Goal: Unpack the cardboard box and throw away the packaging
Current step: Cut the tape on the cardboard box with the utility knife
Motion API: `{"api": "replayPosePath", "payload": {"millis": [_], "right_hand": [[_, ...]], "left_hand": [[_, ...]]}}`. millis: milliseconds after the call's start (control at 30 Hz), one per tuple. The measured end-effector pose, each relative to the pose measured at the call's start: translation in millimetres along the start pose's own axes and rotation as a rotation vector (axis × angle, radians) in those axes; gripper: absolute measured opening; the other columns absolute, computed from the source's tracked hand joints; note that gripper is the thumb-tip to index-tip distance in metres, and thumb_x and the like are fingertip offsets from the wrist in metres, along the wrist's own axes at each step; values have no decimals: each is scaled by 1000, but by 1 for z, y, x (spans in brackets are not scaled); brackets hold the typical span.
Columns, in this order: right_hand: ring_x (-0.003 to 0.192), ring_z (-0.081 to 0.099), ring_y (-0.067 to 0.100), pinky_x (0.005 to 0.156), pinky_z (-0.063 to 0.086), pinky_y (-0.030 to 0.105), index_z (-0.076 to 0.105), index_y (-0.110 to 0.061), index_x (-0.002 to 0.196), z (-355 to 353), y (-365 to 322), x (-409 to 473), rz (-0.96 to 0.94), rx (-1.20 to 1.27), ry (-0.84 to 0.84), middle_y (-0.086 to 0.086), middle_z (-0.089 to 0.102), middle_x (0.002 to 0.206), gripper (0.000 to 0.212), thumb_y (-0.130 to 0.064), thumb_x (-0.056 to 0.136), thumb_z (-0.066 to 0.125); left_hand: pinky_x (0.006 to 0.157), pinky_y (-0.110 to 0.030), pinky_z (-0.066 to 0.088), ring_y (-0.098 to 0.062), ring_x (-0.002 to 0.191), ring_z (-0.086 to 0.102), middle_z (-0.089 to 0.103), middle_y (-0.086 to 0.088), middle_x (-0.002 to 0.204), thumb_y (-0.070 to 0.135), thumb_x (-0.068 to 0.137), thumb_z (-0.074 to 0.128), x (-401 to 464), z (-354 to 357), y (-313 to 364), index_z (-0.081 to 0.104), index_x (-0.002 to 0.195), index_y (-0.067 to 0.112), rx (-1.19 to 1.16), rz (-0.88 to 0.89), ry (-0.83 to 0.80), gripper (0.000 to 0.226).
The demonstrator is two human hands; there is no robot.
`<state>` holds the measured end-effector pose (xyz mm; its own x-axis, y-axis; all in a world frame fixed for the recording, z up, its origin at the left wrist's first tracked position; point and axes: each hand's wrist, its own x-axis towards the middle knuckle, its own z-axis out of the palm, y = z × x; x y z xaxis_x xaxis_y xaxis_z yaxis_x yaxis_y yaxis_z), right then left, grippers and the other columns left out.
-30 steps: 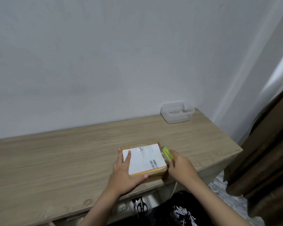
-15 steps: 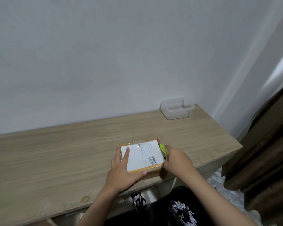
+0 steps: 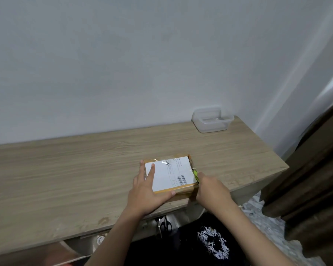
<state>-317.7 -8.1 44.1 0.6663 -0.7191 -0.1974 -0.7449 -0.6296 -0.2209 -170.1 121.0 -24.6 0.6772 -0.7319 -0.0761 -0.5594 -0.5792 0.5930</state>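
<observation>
A small flat cardboard box (image 3: pixel 183 191) with a white shipping label (image 3: pixel 171 173) on top lies near the front edge of the wooden desk (image 3: pixel 65 169). My left hand (image 3: pixel 146 191) presses flat on the box's left side, fingers spread over the label, thumb on the near edge. My right hand (image 3: pixel 211 191) is closed on a yellow-green utility knife (image 3: pixel 196 174), whose tip lies along the box's right edge. The taped box is closed.
A clear plastic container (image 3: pixel 211 120) stands at the desk's back right corner by the wall. Scissors (image 3: pixel 164 224) hang below the desk front. A brown curtain (image 3: pixel 315 179) hangs at the right. The desk's right edge is close to the box.
The knife in my right hand has slid along the box's right edge toward me. My left hand stays pressed on the box.
</observation>
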Motion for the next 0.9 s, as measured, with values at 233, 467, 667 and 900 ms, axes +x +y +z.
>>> {"api": "replayPosePath", "payload": {"millis": [233,467,667,900], "right_hand": [[103,60,34,72,43,34,51,-11,107,-8,-2,-7,17,-39,-36,15,63,109,29,-9,79,46],[104,60,32,77,47,34,55,-14,101,-19,3,-14,17,-14,-82,13,64,109,27,-11,76,46],[104,61,32,84,51,35,61,-15,109,-32,17,-23,48,114,-9,13,68,108,34,-14,78,47],[81,65,14,66,42,22,64,-24,115,-17,38,-25,36,419,198,1,72,107,31,-19,87,56]], "left_hand": [[104,-40,35,-20,142,8,-24,12,154,81,58,57,-1,-1,1,4,147,37,8,0,-2,113],[103,-39,36,-19,142,9,-22,15,154,82,56,58,0,-3,2,6,147,39,4,7,-16,113],[102,-39,36,-19,142,11,-22,15,154,81,56,60,0,-3,1,8,147,39,-15,9,-13,113],[106,-39,32,-18,142,9,-22,15,154,80,57,61,2,0,-2,8,147,38,-47,34,-11,113]]}}
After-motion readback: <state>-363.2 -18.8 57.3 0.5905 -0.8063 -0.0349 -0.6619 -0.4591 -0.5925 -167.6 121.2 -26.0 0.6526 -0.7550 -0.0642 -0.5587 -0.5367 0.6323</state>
